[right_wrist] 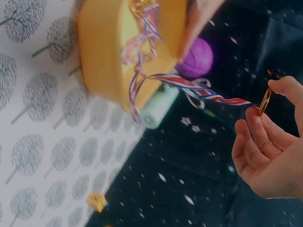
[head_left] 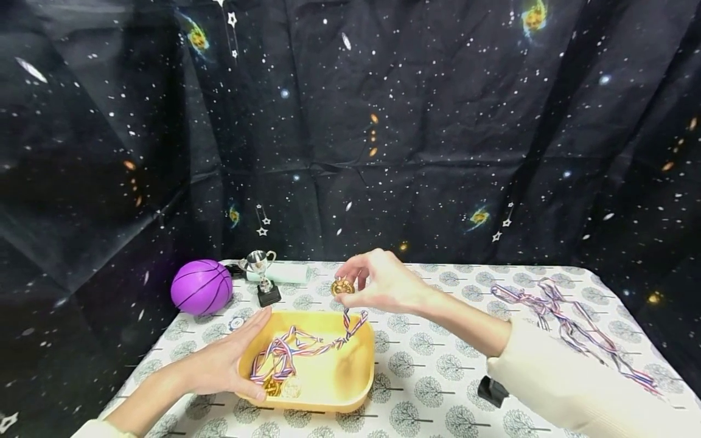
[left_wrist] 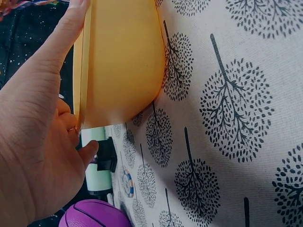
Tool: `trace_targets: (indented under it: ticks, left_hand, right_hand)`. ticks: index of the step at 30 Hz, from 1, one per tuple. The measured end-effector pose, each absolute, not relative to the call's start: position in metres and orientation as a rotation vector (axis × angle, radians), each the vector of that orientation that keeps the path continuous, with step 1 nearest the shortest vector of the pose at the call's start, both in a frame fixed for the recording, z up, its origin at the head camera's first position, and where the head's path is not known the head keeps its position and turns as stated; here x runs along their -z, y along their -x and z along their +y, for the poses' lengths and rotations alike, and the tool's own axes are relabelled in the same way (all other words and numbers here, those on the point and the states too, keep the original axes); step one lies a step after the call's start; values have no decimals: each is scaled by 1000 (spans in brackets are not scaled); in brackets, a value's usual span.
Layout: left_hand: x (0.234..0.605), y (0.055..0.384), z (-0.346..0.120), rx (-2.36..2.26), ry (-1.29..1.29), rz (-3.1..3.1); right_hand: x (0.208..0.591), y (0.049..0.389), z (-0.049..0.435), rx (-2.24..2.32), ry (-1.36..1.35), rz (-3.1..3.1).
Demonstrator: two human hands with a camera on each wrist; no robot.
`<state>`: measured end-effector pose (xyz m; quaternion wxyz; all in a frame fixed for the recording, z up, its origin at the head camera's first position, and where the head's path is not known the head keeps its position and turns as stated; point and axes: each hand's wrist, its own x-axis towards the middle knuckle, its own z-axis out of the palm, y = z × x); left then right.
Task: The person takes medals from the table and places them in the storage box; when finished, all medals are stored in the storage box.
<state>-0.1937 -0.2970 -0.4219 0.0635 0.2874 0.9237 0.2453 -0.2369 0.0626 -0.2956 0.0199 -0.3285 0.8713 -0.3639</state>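
My left hand (head_left: 219,365) grips the left rim of a yellow plastic tub (head_left: 328,403), its thumb along the near-left corner. Above the tub's far right corner, my right hand (head_left: 386,285) pinches a gold medal (head_left: 342,287) between thumb and fingertips. From that medal a red, white and blue ribbon (right_wrist: 213,95) trails down over the rim into the tub. It meets a tangle of striped ribbons (head_left: 280,353) inside. Two more medals, a darker gold one (head_left: 272,387) and a paler one (head_left: 291,387), lie at the tub's near left.
Behind the tub stand a silver trophy cup (head_left: 260,264) on a black base and a mint-green cylinder (head_left: 287,273) on its side. A purple basketball (head_left: 201,287) sits at far left. Tangled striped ribbons (head_left: 569,319) lie at right. The right wrist view shows a small yellow cube (right_wrist: 96,201).
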Motion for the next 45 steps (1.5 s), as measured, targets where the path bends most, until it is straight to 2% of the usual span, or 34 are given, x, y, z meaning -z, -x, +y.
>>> trace_targets:
  ticks: [21,35,45]
  left_hand:
    - [419,194,-296,-724,-849,2774]
    - [419,193,-295,-716,-867,2793]
    - [422,196,-297,-712,-876,2793]
  right_hand:
    - [376,246,15,1136,745,2770]
    - [431,222,-19,826,919,2725]
    - [446,215,-29,603,1040,2804]
